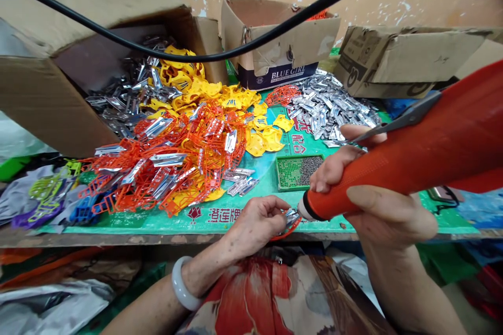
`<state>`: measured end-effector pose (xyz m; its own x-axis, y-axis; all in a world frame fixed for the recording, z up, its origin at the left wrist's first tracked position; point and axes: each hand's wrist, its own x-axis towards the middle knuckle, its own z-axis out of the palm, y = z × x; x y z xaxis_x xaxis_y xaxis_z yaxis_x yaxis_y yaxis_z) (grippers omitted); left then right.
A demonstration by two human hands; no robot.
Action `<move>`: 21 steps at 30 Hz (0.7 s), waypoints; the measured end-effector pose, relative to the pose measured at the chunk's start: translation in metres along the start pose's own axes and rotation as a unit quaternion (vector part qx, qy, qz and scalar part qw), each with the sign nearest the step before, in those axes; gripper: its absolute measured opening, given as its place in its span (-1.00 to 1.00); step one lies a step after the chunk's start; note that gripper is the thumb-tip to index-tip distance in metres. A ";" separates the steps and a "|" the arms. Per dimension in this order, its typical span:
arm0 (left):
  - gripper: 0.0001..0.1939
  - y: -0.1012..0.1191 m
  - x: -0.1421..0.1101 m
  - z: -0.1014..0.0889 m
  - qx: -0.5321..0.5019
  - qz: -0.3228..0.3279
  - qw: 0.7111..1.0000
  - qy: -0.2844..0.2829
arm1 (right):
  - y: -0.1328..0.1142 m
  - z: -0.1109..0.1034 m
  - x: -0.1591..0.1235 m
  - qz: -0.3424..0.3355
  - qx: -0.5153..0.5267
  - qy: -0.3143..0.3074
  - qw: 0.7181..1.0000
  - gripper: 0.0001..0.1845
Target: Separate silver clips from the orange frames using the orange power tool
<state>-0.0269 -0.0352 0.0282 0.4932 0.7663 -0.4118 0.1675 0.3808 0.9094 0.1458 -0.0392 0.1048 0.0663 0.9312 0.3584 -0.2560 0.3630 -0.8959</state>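
My right hand (365,193) is wrapped round an orange electric screwdriver (412,157), its tip pointing left and down at the table's front edge. My left hand (257,222), with a pale bangle on the wrist, pinches a small orange plastic piece with a silver metal clip (290,220) right at the tool's tip. Just behind the hands a small green tray (283,174) holds tiny screws.
A heap of orange frames with metal clips (168,167) fills the green mat, with yellow pieces (236,102) behind and loose silver clips (334,107) to the right. Cardboard boxes (275,42) line the wall. A black cable (196,55) hangs across.
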 end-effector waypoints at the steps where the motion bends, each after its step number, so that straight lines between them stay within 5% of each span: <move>1: -0.74 0.000 0.000 0.000 -0.003 -0.002 1.000 0.000 | 0.000 0.000 0.000 -0.002 -0.001 -0.001 1.000 -0.49; 21: -0.74 -0.008 0.003 -0.001 0.005 0.005 1.000 -0.004 | 0.003 0.002 -0.003 0.011 -0.060 0.005 0.998 -0.41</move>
<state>-0.0272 -0.0354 0.0196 0.5021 0.7656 -0.4021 0.1719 0.3673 0.9141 0.1432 -0.0407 0.1020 0.0726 0.9391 0.3358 -0.1411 0.3430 -0.9287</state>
